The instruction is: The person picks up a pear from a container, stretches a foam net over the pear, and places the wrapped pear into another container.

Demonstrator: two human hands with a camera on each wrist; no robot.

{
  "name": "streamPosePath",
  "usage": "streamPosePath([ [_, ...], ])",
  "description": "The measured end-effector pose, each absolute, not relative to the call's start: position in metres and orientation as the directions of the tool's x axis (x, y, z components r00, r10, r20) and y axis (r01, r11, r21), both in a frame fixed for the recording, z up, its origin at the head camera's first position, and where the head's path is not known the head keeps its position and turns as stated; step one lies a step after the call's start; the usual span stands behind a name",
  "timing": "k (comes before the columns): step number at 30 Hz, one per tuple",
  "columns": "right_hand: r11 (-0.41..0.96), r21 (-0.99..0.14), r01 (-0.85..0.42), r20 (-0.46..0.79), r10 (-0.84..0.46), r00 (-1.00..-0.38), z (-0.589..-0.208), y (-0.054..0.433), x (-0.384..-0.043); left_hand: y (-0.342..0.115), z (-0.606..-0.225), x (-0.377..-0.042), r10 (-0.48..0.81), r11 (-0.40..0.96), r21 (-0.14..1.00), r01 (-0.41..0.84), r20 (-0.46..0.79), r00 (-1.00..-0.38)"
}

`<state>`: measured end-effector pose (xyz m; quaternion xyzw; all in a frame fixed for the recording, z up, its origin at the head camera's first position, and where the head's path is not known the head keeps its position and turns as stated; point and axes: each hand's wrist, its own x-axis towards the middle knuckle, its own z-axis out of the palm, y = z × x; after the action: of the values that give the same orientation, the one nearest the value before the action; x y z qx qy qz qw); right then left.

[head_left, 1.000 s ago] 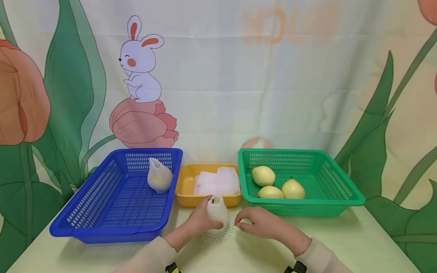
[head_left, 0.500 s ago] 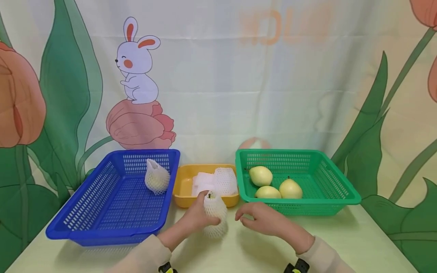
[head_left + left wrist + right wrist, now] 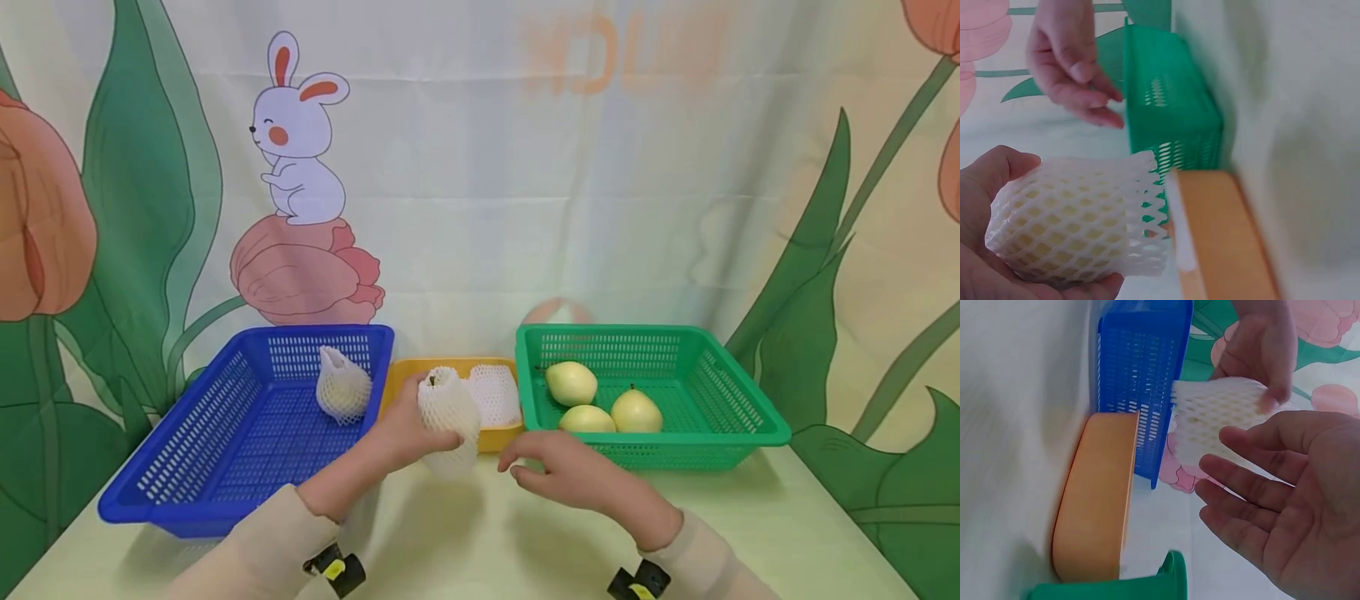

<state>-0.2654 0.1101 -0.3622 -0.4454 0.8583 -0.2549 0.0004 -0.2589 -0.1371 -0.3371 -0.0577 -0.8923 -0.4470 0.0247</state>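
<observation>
My left hand (image 3: 401, 429) grips a pear in a white foam net sleeve (image 3: 450, 417), raised above the table in front of the yellow tray. The pear's dark stem pokes out at the top. In the left wrist view, pale yellow skin shows through the mesh of the sleeved pear (image 3: 1066, 225), with fingers and thumb around it. My right hand (image 3: 566, 467) hovers near the green basket's front left corner, fingers loosely bent and holding nothing. Another net-wrapped pear (image 3: 343, 387) sits in the blue basket (image 3: 262, 450), at its right side.
Folded white foam nets (image 3: 495, 393) lie in the yellow tray (image 3: 501, 438), between the two baskets. The green basket (image 3: 697, 408) on the right holds three bare pears (image 3: 637, 411). A printed curtain (image 3: 465, 167) hangs behind the table (image 3: 465, 550).
My left hand has lifted the sleeved pear off the table and carried it up and leftward, toward the blue basket. The right hand stays nearly where it was.
</observation>
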Motion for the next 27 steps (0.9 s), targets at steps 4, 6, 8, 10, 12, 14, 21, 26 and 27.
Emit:
streamPosePath([
  [4, 0.452, -0.411, -0.792, 0.263, -0.773, -0.578, -0.361, 0.102, -0.262, -0.15, -0.314, -0.259, 0.079, 0.609, 0.787, 0.103, 0.069, -0.995],
  [6, 0.439, -0.391, -0.809, 0.292, -0.774, -0.561, -0.36, 0.097, -0.261, -0.157, -0.302, -0.259, 0.076, 0.614, 0.784, 0.09, 0.054, -0.996],
  [8, 0.426, -0.376, -0.823, 0.319, -0.774, -0.547, -0.359, 0.091, -0.259, -0.166, -0.291, -0.26, 0.076, 0.621, 0.779, 0.088, 0.053, -0.996],
  [10, 0.407, -0.348, -0.844, 0.358, -0.775, -0.521, -0.357, 0.085, -0.258, -0.176, -0.28, -0.262, 0.068, 0.642, 0.762, 0.079, 0.046, -0.997],
  [12, 0.388, -0.332, -0.86, 0.389, -0.774, -0.5, -0.354, 0.078, -0.257, -0.187, -0.271, -0.265, 0.067, 0.662, 0.745, 0.087, 0.057, -0.996],
  [14, 0.376, -0.33, -0.866, 0.402, -0.774, -0.489, -0.348, 0.071, -0.255, -0.199, -0.261, -0.268, 0.06, 0.676, 0.732, 0.084, 0.06, -0.996],
  [21, 0.368, -0.364, -0.856, 0.357, -0.794, -0.493, -0.334, 0.045, -0.249, -0.233, -0.234, -0.281, 0.011, 0.712, 0.697, 0.087, 0.112, -0.994],
  [26, 0.356, -0.355, -0.865, 0.332, -0.816, -0.472, -0.332, 0.025, -0.248, -0.253, -0.223, -0.29, -0.039, 0.715, 0.693, 0.089, 0.168, -0.985],
  [27, 0.354, -0.344, -0.87, 0.331, -0.821, -0.465, -0.332, 0.021, -0.248, -0.257, -0.222, -0.292, -0.05, 0.71, 0.699, 0.087, 0.174, -0.983],
])
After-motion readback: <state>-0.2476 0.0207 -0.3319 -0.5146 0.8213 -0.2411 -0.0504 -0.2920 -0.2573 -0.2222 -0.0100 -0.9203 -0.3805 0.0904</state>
